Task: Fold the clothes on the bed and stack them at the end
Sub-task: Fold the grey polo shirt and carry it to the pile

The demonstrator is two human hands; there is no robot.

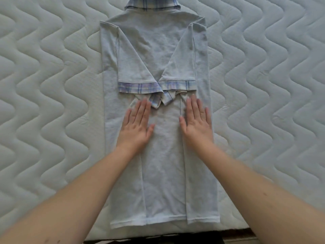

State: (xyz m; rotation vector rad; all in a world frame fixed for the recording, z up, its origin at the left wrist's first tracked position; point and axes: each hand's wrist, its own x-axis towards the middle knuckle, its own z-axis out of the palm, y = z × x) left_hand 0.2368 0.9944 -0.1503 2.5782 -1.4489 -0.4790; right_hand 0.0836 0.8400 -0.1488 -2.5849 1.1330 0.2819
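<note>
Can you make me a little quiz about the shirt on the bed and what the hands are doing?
1. True or false: both sleeves are folded in over the shirt.
2. What pattern is on the sleeve cuffs?
3. The left hand and right hand are: A gripping the hem, B pressing flat on the shirt, C lifting the collar.

Key: 1 true; 2 plaid; 3 B. The shirt lies on the quilted mattress.

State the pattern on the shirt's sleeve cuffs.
Blue-and-white plaid on the cuffs, seen in the head view.
</note>
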